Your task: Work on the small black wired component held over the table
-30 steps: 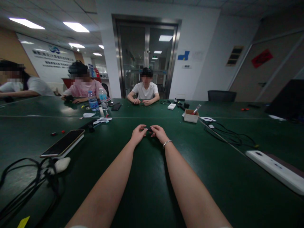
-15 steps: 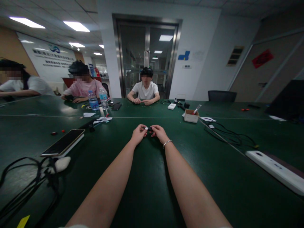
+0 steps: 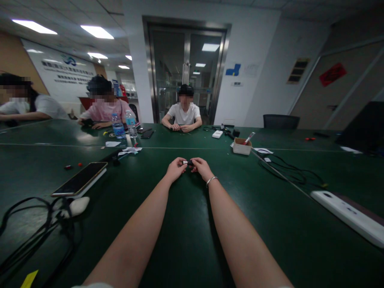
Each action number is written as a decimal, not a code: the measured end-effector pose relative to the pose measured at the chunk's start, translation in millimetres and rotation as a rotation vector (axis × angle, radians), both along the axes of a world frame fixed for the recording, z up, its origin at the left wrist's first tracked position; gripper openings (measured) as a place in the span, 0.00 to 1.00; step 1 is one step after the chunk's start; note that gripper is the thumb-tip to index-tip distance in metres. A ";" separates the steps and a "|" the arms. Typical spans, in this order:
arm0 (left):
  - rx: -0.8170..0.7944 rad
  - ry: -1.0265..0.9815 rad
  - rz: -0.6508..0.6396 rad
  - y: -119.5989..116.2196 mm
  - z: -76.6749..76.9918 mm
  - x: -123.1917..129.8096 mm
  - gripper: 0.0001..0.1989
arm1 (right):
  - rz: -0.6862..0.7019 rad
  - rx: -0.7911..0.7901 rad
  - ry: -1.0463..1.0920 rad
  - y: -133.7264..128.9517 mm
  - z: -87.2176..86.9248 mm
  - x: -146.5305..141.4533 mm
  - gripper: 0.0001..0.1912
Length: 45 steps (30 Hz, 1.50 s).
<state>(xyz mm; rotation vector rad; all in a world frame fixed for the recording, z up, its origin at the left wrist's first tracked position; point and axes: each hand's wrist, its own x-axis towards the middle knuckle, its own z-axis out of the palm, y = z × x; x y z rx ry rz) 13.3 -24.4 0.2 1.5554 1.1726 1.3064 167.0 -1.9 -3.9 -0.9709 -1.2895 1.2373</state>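
A small black and silver object (image 3: 188, 163) is held level between my two hands, above the green table (image 3: 186, 224). My left hand (image 3: 176, 169) pinches its silver end with closed fingers. On the black end, the fingers of my right hand (image 3: 201, 168) are closed too, and a silver bracelet (image 3: 211, 181) circles that wrist. My fingers cover part of the object, and its exact kind is too small to tell.
To the left lie a phone (image 3: 80, 179), a white mouse (image 3: 79, 206) and black cables (image 3: 30, 236). Two bottles (image 3: 118, 127) stand farther back. A small box (image 3: 241, 147) and a white power strip (image 3: 348, 216) are on the right. Three people sit across the table.
My hands stay almost where they were, with the small object still between them. The hands of the person opposite have shifted slightly.
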 end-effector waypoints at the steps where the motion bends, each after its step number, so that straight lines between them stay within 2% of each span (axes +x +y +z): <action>1: -0.009 -0.006 0.002 1.0 -1.1 0.3 0.10 | 0.000 0.002 0.000 0.0 -0.1 0.1 0.07; 8: -0.017 -0.019 0.081 1.3 -1.3 0.6 0.11 | 0.012 0.013 -0.006 -0.5 0.1 0.9 0.08; 13: -0.012 -0.014 0.030 -1.4 2.0 -1.0 0.11 | 0.009 0.004 -0.010 -0.7 0.7 1.1 0.06; 17: 0.000 -0.017 -0.006 2.5 -1.8 -1.2 0.11 | -0.005 0.001 -0.007 0.7 -0.1 0.4 0.07; 23: 0.005 -0.072 0.012 4.1 -3.4 -0.6 0.12 | -0.007 0.016 -0.009 1.9 -1.5 0.0 0.07; 27: 0.010 -0.033 -0.012 1.5 -0.6 -1.8 0.11 | -0.004 0.006 -0.007 1.0 -0.8 0.2 0.07; 33: -0.002 0.003 0.039 6.2 -3.9 -3.6 0.10 | -0.010 -0.004 -0.006 1.6 -0.7 -0.4 0.06; 39: -0.012 -0.071 0.027 5.3 -3.3 -2.9 0.12 | 0.000 0.006 -0.002 1.5 -2.0 0.1 0.07; 45: 0.008 -0.044 -0.018 8.7 -6.7 -4.9 0.11 | -0.005 0.013 -0.006 2.0 -2.0 -0.1 0.06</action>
